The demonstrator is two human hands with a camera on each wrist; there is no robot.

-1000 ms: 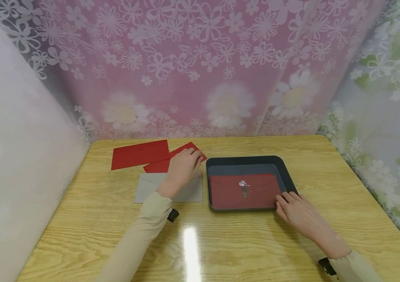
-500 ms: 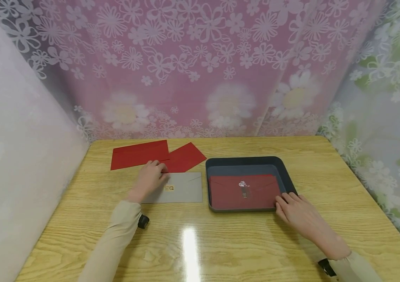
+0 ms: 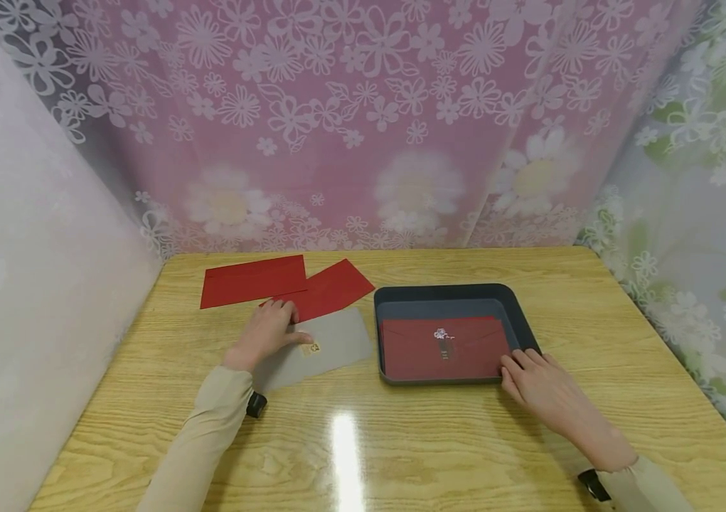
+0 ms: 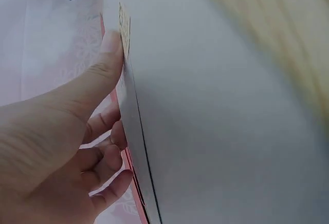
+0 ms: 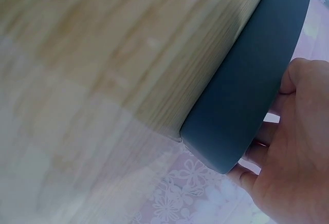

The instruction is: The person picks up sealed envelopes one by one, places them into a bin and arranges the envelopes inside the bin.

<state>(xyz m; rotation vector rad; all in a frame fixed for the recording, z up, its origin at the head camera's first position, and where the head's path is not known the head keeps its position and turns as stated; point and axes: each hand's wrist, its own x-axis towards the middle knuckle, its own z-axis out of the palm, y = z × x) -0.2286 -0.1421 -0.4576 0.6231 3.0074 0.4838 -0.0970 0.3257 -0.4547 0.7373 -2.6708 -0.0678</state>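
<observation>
A grey envelope (image 3: 337,345) with a gold print lies aslant on the table in the head view, slightly blurred. At its left part is my left hand (image 3: 267,331), the thumb on its face beside the print and the other fingers curled by its far edge. The left wrist view has the thumb (image 4: 103,72) against the envelope (image 4: 216,111). My right hand (image 3: 542,387) grips the front right corner of a dark tray (image 3: 522,313), fingers hooked over the rim. Inside the tray lie red envelopes (image 3: 414,355), the top one bearing a white flower print.
Two red envelopes lie behind the grey one: one flat at the back left (image 3: 250,281), the other turned aslant (image 3: 333,288), partly hidden by the left hand. The wooden table (image 3: 439,448) meets flowered curtains at the back and right.
My left hand has come back leftward from the red envelope to the grey one, which has turned, its left end nearer the front. The right hand stays at the tray corner.
</observation>
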